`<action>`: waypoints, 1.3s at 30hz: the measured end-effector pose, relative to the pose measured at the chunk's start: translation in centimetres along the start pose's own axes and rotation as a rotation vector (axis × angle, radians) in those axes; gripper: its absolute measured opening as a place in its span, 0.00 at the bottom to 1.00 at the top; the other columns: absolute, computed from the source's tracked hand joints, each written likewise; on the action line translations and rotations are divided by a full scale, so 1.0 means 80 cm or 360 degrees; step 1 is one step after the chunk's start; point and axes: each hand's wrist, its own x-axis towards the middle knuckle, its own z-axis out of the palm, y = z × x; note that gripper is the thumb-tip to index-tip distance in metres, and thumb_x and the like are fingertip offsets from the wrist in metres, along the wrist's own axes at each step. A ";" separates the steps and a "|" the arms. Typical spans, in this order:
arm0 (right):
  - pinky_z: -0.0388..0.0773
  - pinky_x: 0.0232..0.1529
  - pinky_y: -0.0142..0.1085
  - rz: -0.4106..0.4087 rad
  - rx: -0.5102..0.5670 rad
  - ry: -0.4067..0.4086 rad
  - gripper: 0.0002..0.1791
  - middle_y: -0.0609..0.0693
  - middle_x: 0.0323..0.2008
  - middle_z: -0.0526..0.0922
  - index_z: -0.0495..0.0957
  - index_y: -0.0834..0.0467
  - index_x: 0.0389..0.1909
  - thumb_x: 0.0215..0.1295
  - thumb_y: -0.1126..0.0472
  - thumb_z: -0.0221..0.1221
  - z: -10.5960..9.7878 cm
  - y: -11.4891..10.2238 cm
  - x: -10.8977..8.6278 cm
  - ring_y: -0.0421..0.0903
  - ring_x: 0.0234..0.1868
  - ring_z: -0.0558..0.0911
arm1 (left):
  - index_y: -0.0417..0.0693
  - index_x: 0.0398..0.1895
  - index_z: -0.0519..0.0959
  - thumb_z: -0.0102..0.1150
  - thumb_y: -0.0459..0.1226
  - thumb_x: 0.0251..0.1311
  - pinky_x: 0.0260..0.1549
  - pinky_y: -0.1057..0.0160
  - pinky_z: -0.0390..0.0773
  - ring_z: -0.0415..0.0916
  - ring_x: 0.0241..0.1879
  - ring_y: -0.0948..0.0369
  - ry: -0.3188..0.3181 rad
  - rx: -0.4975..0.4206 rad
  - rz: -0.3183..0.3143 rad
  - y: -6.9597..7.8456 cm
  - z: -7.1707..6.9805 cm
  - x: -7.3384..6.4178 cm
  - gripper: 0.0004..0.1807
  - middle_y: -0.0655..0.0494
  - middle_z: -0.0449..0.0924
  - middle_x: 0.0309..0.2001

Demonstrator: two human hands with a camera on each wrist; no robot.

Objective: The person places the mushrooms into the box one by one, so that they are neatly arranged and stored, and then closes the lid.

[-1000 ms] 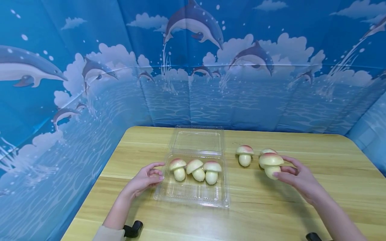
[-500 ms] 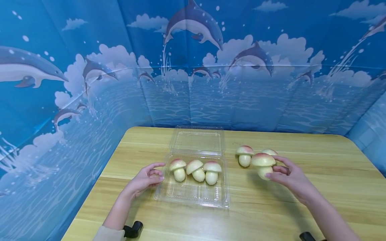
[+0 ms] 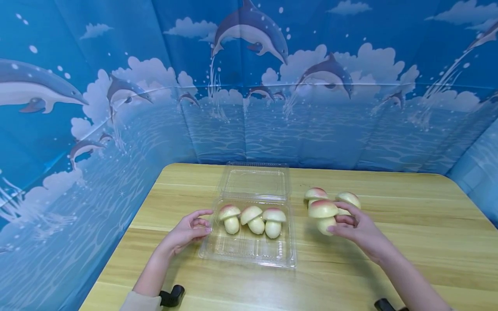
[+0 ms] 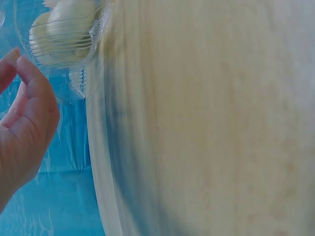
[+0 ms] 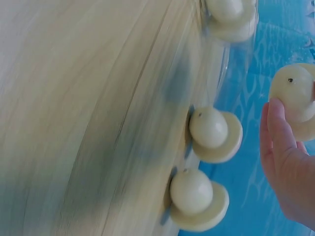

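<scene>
My right hand (image 3: 362, 231) holds a toy mushroom (image 3: 324, 210), pale with a pink-tinged cap, pinched between thumb and fingers above the table. The right wrist view shows the stem end of this mushroom (image 5: 290, 91) facing the camera. At centre lies a hinged clear plastic container (image 3: 249, 255), its lid laid back. Three similar mushrooms (image 3: 255, 218) stand in a row inside its base. With thumb and fingertips, my left hand (image 3: 186, 233) pinches the container's left rim; the left wrist view shows these fingers (image 4: 37, 83) near the ribbed plastic wall.
Two more mushrooms stand right of the container: one (image 3: 314, 193) partly hidden by the held mushroom, another (image 3: 349, 198) partly behind my right hand. The wooden table (image 3: 424, 216) ends at a blue dolphin-print curtain (image 3: 330, 125) along the back and left.
My right hand has moved left with its mushroom, towards the container, and now overlaps the left of the two loose mushrooms. My left hand and the container have stayed in place.
</scene>
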 end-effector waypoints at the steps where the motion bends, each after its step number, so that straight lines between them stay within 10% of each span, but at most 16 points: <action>1: 0.77 0.41 0.32 0.0005 0.0013 -0.0008 0.42 0.52 0.44 0.75 0.48 0.67 0.69 0.58 0.65 0.62 0.003 -0.001 0.001 0.37 0.41 0.77 | 0.37 0.66 0.58 0.59 0.28 0.56 0.32 0.68 0.75 0.73 0.31 0.64 0.0000 -0.0003 0.0001 0.000 0.000 0.000 0.34 0.54 0.72 0.36; 39: 0.76 0.43 0.37 -0.0012 0.0147 -0.0412 0.40 0.56 0.41 0.79 0.60 0.63 0.64 0.50 0.65 0.68 0.151 -0.013 0.041 0.48 0.41 0.78 | 0.35 0.66 0.57 0.58 0.26 0.56 0.32 0.69 0.76 0.74 0.32 0.64 -0.0002 -0.0035 0.0000 0.001 0.002 -0.001 0.34 0.54 0.72 0.36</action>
